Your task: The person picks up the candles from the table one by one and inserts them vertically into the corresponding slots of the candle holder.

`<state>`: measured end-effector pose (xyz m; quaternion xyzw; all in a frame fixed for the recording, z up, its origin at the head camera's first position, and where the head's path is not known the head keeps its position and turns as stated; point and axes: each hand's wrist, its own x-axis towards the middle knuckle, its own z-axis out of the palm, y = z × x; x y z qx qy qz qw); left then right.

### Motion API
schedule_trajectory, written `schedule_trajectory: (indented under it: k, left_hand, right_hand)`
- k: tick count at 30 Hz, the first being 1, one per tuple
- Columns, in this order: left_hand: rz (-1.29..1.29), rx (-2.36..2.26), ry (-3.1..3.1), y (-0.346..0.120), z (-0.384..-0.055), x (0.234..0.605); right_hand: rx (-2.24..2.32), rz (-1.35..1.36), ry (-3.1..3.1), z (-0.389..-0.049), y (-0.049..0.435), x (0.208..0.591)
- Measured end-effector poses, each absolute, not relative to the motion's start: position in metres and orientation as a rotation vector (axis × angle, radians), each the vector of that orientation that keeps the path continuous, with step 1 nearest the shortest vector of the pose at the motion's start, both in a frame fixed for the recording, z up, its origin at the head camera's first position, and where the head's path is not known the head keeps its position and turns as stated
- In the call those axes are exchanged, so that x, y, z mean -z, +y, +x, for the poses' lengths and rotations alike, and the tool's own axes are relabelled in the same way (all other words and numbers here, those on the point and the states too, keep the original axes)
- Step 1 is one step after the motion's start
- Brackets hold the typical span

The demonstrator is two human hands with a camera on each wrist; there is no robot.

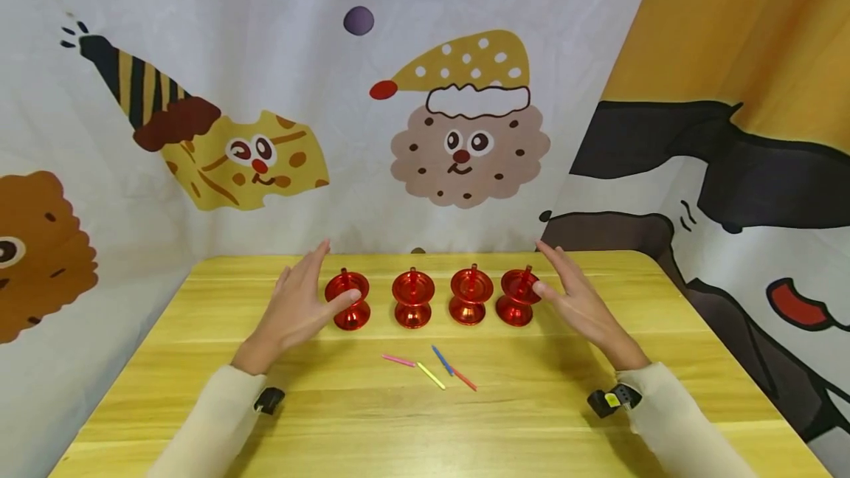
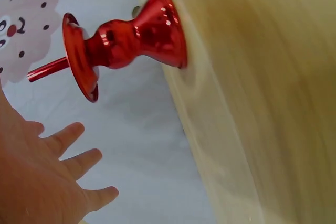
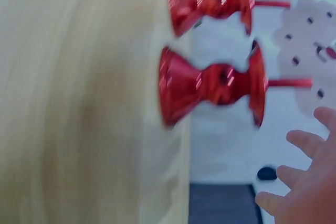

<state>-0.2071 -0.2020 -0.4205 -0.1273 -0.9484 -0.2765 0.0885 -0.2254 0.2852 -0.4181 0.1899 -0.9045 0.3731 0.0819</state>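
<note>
Several shiny red candle holders stand upright in a row near the table's back edge, each with a dish on top and a thin red tube rising from it. My left hand [image 1: 299, 308], fingers extended and spread, is beside the leftmost holder [image 1: 352, 317]; its thumb overlaps that holder in the head view. At the other end my right hand [image 1: 584, 308] is likewise spread beside the rightmost holder [image 1: 514, 312], thumb tip right at its dish. Both palms face inward. Between them are a second holder [image 1: 413, 316] and a third holder [image 1: 468, 313].
In front of the row, thin candle-like sticks lie on the wooden table [image 1: 425, 434]: a pink stick [image 1: 398, 361], a yellow stick [image 1: 431, 375], a blue stick [image 1: 442, 361] and a red stick [image 1: 465, 380]. A printed cartoon curtain [image 1: 292, 35] hangs behind the table.
</note>
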Motion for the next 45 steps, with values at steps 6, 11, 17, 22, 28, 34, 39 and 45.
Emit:
schedule_trajectory:
  k: [6, 11, 17, 22, 28, 34, 39, 45]
  left_hand:
    - [-0.357, 0.958, -2.785, -0.196, -0.209, 0.421]
    - [-0.325, 1.041, -2.8, -0.194, -0.21, 0.423]
    - [-0.275, 1.106, -2.834, -0.19, -0.211, 0.425]
    - [-0.256, 1.135, -2.853, -0.188, -0.213, 0.429]
    - [-0.253, 1.146, -2.867, -0.189, -0.217, 0.433]
    - [-0.284, 1.199, -2.864, -0.19, -0.22, 0.437]
    - [-0.349, 1.316, -2.851, -0.194, -0.221, 0.439]
    - [-0.359, 1.545, -2.856, -0.201, -0.221, 0.441]
  right_hand:
    - [-1.188, 0.655, -2.561, -0.215, 0.26, 0.409]
    - [-1.199, 0.719, -2.464, -0.208, 0.242, 0.404]
    - [-1.191, 0.852, -2.347, -0.2, 0.219, 0.401]
    - [-1.186, 0.98, -2.249, -0.189, 0.199, 0.4]
    - [-1.413, 1.135, -2.199, -0.18, 0.182, 0.407]
    - [-1.826, 1.205, -2.234, -0.182, 0.175, 0.419]
    - [-2.029, 1.1, -2.346, -0.189, 0.174, 0.429]
    - [-2.191, 0.813, -2.537, -0.197, 0.173, 0.439]
